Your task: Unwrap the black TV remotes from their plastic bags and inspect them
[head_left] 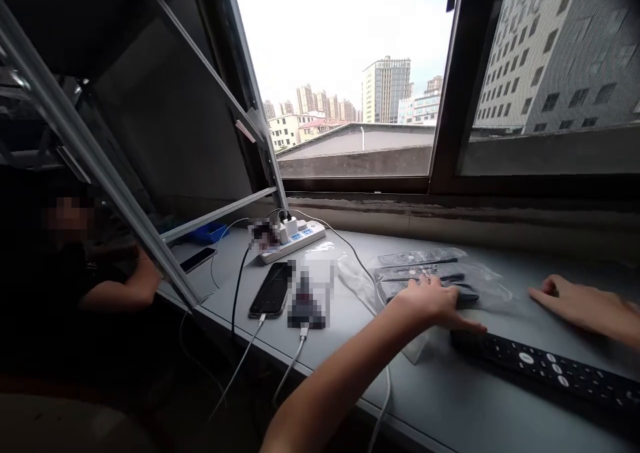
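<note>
My left hand [429, 301] reaches over clear plastic bags [417, 260] with dark, long items inside. Its fingers are spread, the fingertips lie on the bags, and the thumb stretches toward the near end of a long black remote control [537, 365]. Whether the thumb touches the remote cannot be made out. The remote lies face up, with white and dark buttons. On the right, my right hand [575, 303] hovers at or just above the tabletop behind the remote. Its fingers are loosely bent, with a gap beside the thumb and nothing visible in them.
A white power strip [295, 240] with plugs sits near the wall under the window. Two phones, one a black phone [271, 290], charge on white cables along the grey table [340, 353]. A metal frame [100, 146] rises at left; another person's arm [125, 290] is behind it.
</note>
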